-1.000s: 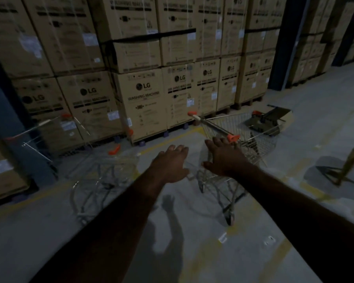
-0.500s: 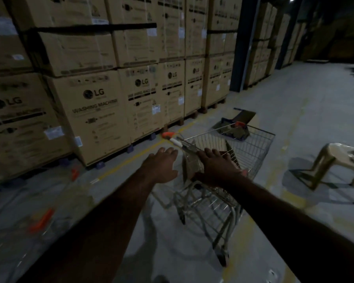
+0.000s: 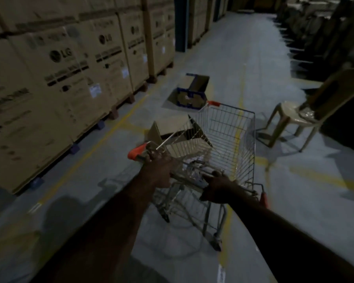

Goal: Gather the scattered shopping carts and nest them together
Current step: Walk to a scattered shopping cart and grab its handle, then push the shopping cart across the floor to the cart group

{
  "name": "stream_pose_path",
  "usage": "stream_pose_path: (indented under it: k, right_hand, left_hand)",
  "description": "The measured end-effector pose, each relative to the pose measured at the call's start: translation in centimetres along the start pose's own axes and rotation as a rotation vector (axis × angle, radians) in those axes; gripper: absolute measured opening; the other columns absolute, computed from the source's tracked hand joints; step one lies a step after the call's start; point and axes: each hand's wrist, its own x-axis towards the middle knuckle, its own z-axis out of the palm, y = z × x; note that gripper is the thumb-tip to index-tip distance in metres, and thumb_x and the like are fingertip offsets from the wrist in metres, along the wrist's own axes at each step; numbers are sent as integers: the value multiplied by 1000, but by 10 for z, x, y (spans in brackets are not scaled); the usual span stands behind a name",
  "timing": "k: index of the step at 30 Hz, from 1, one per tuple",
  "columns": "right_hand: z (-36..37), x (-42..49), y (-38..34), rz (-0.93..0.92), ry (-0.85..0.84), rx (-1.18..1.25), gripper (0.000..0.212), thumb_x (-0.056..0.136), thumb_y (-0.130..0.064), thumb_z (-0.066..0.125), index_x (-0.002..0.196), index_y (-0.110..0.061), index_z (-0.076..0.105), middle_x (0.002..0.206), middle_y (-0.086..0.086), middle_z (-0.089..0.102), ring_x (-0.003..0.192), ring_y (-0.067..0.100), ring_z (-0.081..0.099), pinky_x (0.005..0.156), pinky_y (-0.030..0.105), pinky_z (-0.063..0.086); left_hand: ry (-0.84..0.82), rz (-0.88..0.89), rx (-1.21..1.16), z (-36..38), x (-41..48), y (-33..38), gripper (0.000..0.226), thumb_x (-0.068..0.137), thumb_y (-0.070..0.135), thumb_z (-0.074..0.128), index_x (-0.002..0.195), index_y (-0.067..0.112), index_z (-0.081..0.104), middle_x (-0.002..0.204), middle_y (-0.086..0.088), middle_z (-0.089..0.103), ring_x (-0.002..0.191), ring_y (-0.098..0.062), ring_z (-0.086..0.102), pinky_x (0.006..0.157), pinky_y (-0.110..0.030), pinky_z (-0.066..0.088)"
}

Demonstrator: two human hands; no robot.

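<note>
Your left hand (image 3: 159, 164) and right hand (image 3: 218, 187) both curl round the cart (image 3: 231, 123) handle (image 3: 187, 180), gripping it. It stands in the aisle between the boxes (image 3: 74, 74) and a chair (image 3: 294, 117). You're at the gathering step; next, steer it toward another cart, none in view.

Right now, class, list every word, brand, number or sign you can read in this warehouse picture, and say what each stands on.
"LG": front of the nearest stacked carton.
"LG": fainter, on the next carton along.
Black print under both logos: too blurred to read.
The white stickers on the cartons: too small to read.
The blue-edged box on the floor: markings unreadable.
The shopping cart: no text visible.
</note>
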Motion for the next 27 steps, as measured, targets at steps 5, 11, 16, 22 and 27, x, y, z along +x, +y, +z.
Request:
stream_pose_path:
  k: [5, 11, 16, 22, 27]
  right_hand:
    - [-4, 2, 6, 26, 71, -36, 102, 78, -77, 61, 160, -35, 19, 167, 2, 12, 150, 36, 16, 116, 64, 15]
    - [-1, -19, 8, 26, 104, 2, 91, 77, -68, 66, 155, -32, 37, 165, 5, 20, 148, 33, 22, 119, 61, 12]
    - [13, -58, 13, 35, 95, 12, 83, 80, -64, 66, 153, -33, 41, 163, 8, 24, 148, 35, 21, 118, 61, 12]
    - [39, -114, 35, 49, 134, 9, 72, 80, -63, 63, 143, -30, 54, 156, 9, 35, 142, 34, 32, 114, 59, 23]
    - [59, -152, 67, 62, 181, 15, 70, 80, -66, 64, 139, -29, 58, 149, 6, 41, 136, 32, 38, 111, 55, 26]
  left_hand:
    - [-24, -41, 22, 13, 37, 0, 79, 87, 44, 58, 156, 34, 21, 163, -6, 21, 147, -42, 21, 110, -74, 20]
    - [-70, 21, 85, 10, 34, 7, 74, 91, 36, 56, 157, 38, 22, 163, -3, 25, 147, -36, 28, 110, -67, 29]
    - [-132, 16, 76, 7, 9, 34, 71, 97, 29, 51, 159, 39, 17, 168, 2, 14, 143, -33, 38, 110, -61, 31]
    - [-84, 30, 64, 19, -24, 78, 73, 96, 31, 55, 157, 42, 17, 166, 1, 23, 139, -33, 45, 109, -57, 34]
    - [-114, 47, 95, 17, -43, 127, 74, 97, 27, 54, 159, 36, 16, 167, -3, 21, 142, -32, 41, 111, -58, 31]
